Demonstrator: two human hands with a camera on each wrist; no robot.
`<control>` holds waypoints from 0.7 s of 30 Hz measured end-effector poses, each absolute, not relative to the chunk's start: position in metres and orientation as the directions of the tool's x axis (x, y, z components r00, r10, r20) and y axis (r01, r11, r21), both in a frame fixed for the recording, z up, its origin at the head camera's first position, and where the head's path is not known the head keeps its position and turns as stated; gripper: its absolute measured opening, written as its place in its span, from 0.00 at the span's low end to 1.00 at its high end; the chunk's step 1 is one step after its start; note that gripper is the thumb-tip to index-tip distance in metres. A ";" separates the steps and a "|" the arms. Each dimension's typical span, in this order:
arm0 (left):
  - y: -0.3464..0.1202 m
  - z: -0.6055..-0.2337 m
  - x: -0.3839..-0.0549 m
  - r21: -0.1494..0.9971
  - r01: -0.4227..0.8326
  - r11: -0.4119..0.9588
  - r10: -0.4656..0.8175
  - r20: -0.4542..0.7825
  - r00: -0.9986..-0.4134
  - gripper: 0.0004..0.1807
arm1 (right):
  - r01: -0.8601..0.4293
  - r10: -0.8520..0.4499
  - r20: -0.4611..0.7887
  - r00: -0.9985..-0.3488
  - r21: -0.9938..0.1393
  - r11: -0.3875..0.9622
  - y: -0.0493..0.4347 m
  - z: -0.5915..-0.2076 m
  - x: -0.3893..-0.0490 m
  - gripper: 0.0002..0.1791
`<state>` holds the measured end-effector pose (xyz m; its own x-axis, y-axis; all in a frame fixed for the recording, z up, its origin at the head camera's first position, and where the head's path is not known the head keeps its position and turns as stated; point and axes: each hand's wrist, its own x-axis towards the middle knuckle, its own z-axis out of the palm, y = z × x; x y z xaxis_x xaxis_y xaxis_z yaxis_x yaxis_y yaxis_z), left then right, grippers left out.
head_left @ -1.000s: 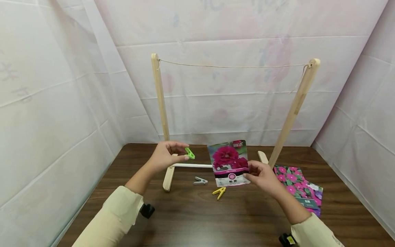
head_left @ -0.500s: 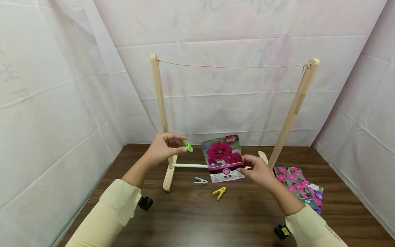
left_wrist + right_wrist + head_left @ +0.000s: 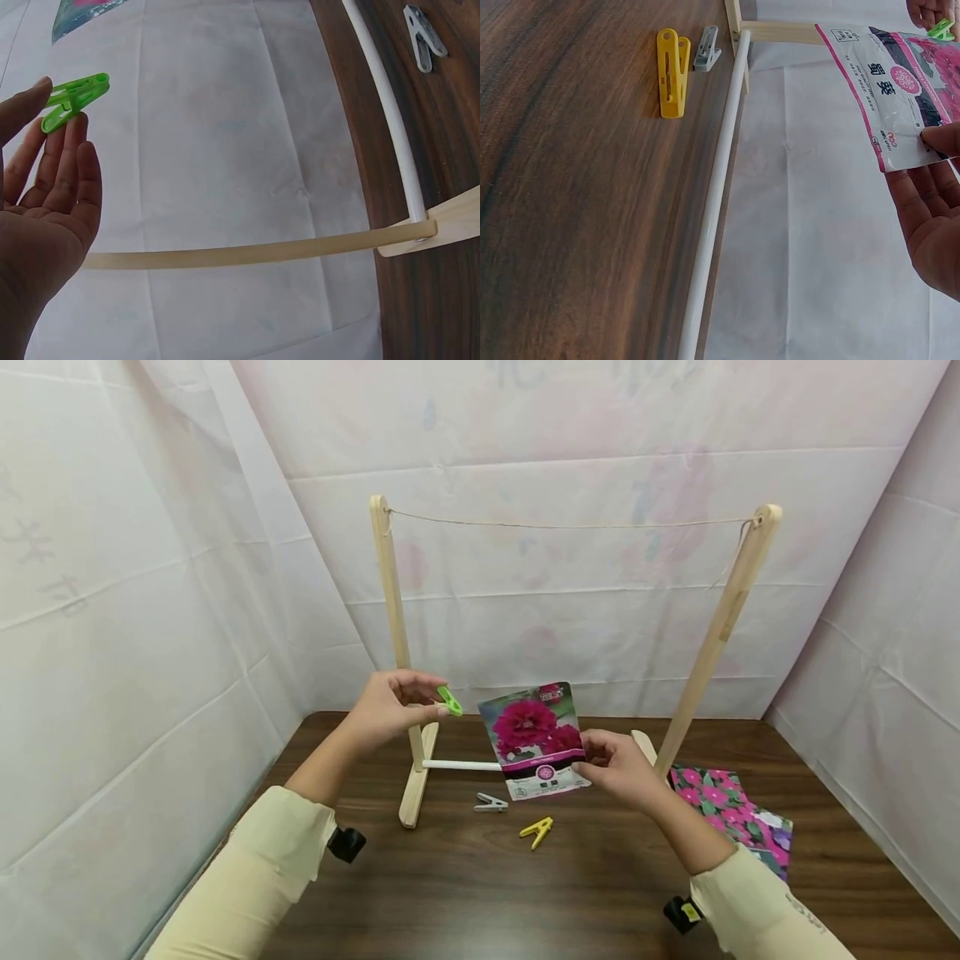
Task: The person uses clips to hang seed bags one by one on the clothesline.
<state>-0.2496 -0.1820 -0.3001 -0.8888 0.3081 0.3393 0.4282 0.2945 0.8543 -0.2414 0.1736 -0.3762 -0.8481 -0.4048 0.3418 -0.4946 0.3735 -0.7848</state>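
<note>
My left hand (image 3: pixel 393 706) pinches a green clothespin (image 3: pixel 450 700) between thumb and fingertips, raised beside the rack's left post; the green clothespin (image 3: pixel 73 100) shows at my fingertips in the left wrist view. My right hand (image 3: pixel 615 768) pinches the lower right corner of a seed packet (image 3: pixel 532 739) with a magenta flower print, held upright above the table. The seed packet (image 3: pixel 900 90) also shows in the right wrist view. A wooden rack (image 3: pixel 390 610) carries a string (image 3: pixel 570 524) between its two posts.
A grey clothespin (image 3: pixel 490 802) and a yellow clothespin (image 3: pixel 537 832) lie on the dark wooden table (image 3: pixel 525 893) below the packet. More flower packets (image 3: pixel 731 814) lie at the right. White cloth walls close in on all sides.
Both hands have risen and drifted left, carrying the green clothespin and the seed packet higher above the table. The pins on the table have not moved.
</note>
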 end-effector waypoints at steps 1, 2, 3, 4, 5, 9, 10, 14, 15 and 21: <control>-0.182 -0.299 -0.250 0.854 0.429 0.296 0.305 0.341 -0.889 0.19 | -0.492 -0.406 0.338 -0.849 -0.785 0.376 0.173 -0.376 -0.242 0.06; -0.182 -0.297 -0.251 0.851 0.431 0.299 0.302 0.344 -0.889 0.19 | -0.493 -0.407 0.338 -0.848 -0.785 0.375 0.172 -0.375 -0.242 0.06; -0.182 -0.296 -0.252 0.850 0.434 0.300 0.301 0.347 -0.888 0.19 | -0.494 -0.408 0.339 -0.848 -0.784 0.375 0.172 -0.374 -0.242 0.06; -0.183 -0.294 -0.253 0.846 0.438 0.305 0.300 0.351 -0.887 0.19 | -0.494 -0.408 0.340 -0.847 -0.786 0.372 0.171 -0.373 -0.243 0.06; -0.182 -0.292 -0.253 0.844 0.439 0.307 0.297 0.353 -0.887 0.18 | -0.498 -0.409 0.344 -0.846 -0.785 0.369 0.170 -0.372 -0.243 0.06; -0.182 -0.283 -0.256 0.840 0.447 0.307 0.303 0.359 -0.883 0.18 | -0.512 -0.411 0.360 -0.838 -0.780 0.360 0.169 -0.368 -0.246 0.07; -0.181 -0.281 -0.257 0.840 0.448 0.307 0.303 0.360 -0.883 0.18 | -0.514 -0.412 0.362 -0.836 -0.780 0.357 0.168 -0.368 -0.247 0.07; -0.181 -0.273 -0.260 0.840 0.450 0.302 0.302 0.364 -0.881 0.18 | -0.521 -0.421 0.364 -0.831 -0.775 0.357 0.167 -0.364 -0.249 0.06; -0.181 -0.270 -0.260 0.843 0.449 0.297 0.301 0.364 -0.882 0.18 | -0.522 -0.422 0.364 -0.830 -0.774 0.359 0.167 -0.363 -0.249 0.06; -0.181 -0.255 -0.265 0.833 0.469 0.294 0.312 0.380 -0.871 0.18 | -0.502 -0.412 0.345 -0.843 -0.780 0.375 0.163 -0.355 -0.250 0.07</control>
